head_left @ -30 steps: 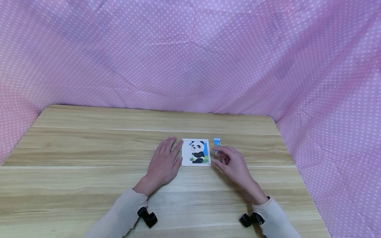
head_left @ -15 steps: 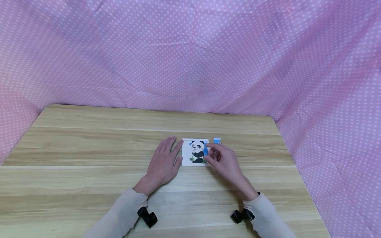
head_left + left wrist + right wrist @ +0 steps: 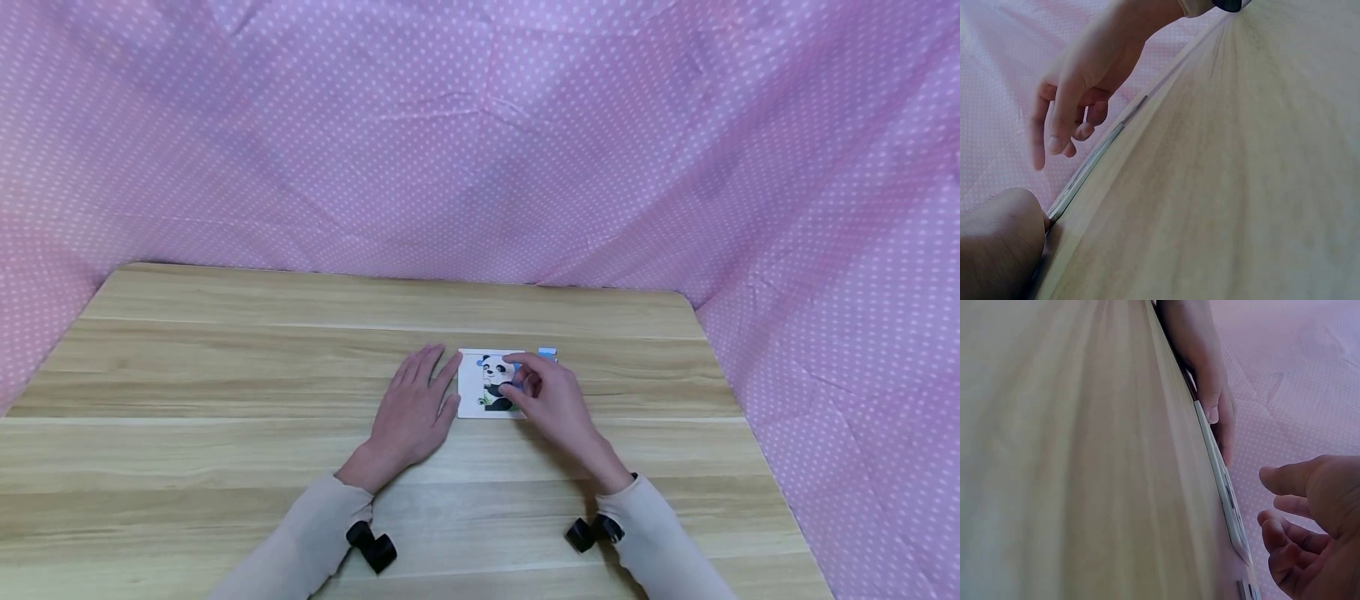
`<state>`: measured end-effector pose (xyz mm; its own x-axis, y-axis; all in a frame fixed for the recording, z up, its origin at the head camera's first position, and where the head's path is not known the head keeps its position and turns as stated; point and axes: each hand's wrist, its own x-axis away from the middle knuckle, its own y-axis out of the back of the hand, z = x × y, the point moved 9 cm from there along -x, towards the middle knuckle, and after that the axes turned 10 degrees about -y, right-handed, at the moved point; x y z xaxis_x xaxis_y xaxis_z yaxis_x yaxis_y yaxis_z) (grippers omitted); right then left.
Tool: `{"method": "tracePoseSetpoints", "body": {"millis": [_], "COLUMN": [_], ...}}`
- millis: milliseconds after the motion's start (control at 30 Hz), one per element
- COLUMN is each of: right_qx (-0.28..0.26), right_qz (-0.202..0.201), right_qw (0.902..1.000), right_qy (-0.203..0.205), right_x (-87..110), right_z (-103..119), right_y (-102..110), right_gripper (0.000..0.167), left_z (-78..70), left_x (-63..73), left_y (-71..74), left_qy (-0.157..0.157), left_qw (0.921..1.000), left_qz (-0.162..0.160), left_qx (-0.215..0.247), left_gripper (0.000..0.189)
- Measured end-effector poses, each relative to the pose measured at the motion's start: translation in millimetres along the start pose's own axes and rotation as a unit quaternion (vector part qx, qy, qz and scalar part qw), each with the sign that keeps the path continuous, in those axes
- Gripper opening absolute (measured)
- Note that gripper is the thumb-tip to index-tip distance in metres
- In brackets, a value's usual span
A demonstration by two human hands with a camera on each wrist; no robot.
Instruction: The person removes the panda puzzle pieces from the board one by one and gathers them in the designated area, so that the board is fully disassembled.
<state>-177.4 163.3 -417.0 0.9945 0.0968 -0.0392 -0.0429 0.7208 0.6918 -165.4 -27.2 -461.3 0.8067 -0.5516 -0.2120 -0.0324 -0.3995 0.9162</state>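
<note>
A square white puzzle board lies on the table with a panda picture partly filling it; its left strip is plain white. My left hand rests flat on the table, thumb and index finger at the board's left edge. Over the board's right part hovers my right hand, thumb and index finger apart. In the left wrist view this right hand hangs above the board with nothing between its bent fingers. Beyond it, a blue-and-white puzzle piece lies right of the board, partly hidden by the hand.
The wooden table has its far edge against a pink dotted cloth, which also hangs at the sides. Black wrist cameras sit on both sleeves, the left one and the right one, close over the tabletop.
My right hand has moved left from beside the board to above its right part, now covering some of the panda picture. My left hand and the board have stayed in place.
</note>
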Motion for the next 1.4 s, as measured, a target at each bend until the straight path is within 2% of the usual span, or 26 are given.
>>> {"method": "tracePoseSetpoints", "body": {"millis": [400,700,1000,1133,1400], "right_qx": [0.013,0.02,0.043,0.049,0.061], "right_qz": [0.011,0.001,-0.022,-0.028,-0.022], "right_qw": [0.9998,0.9993,0.9984,0.9981,0.9978], "right_qy": [0.012,0.032,0.029,0.024,0.01], "right_x": [-5.4,-11.2,-17.9,-18.6,-18.9], "right_z": [0,5,6,4,-1], "right_y": [-6,-8,-12,-12,-17], "right_gripper": [0.04,0.037,0.039,0.04,0.045], "left_z": [0.6,3.1,-1.8,-3.4,-3.1], "left_x": [-0.8,-0.5,-0.7,-1.3,0.4], "left_y": [0.1,-1.9,2.6,4.0,4.1], "left_qy": [0.0,0.005,-0.005,-0.006,-0.01], "left_qw": [1.0,0.9998,1.0,1.0,0.9998], "left_qz": [0.009,0.014,-0.006,-0.005,-0.019], "left_qx": [-0.001,-0.011,0.001,0.002,0.004], "left_gripper": [0.065,0.065,0.064,0.064,0.063]}}
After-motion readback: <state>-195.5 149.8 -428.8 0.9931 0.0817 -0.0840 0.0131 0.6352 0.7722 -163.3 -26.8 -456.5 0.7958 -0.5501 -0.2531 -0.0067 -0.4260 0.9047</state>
